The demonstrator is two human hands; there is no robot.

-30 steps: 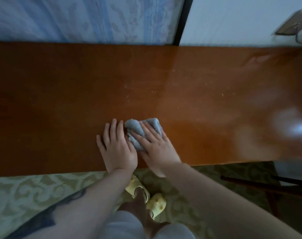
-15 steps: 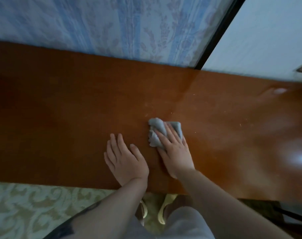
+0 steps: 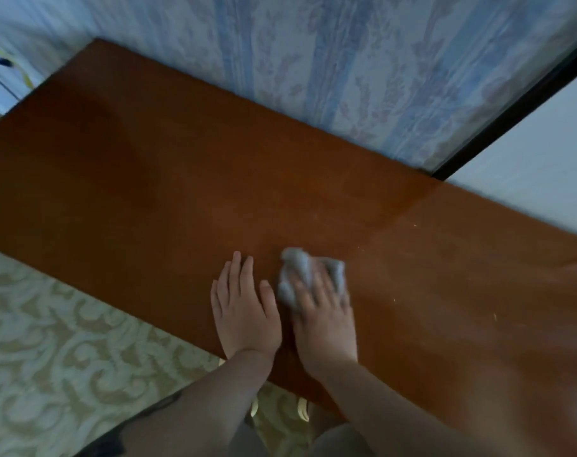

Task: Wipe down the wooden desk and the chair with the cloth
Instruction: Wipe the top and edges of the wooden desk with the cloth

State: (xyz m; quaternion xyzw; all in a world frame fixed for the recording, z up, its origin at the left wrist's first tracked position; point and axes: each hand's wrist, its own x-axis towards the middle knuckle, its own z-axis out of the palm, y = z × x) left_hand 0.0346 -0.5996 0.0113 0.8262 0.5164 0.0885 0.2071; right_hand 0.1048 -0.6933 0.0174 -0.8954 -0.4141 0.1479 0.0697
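Grey and bunched, the cloth [image 3: 308, 279] lies on the desk [image 3: 148, 179] near its front edge, roughly midway along the visible top, under the right hand [image 3: 321, 311], whose fingers spread over it and press it down; whether they curl into the folds is too blurred to tell. Just left of the cloth, the left hand [image 3: 244, 308] rests flat on the desk, fingers straight, holding nothing. Soft and light, the cloth should crumple to any shape and will carry no push by itself, so it is best held from above with a broad palm, gathering loose corners under the fingers so none trail. It probably slides easily on the desk's glossy finish (pale specks lie on the wood to the right of the cloth), so downward pressure matters more than grip. The desk itself looks rigid and heavy enough to lean on. Behind the desk stands patterned wallpaper [image 3: 363, 77]; before it lies patterned carpet [image 3: 66, 341]. No chair shows.
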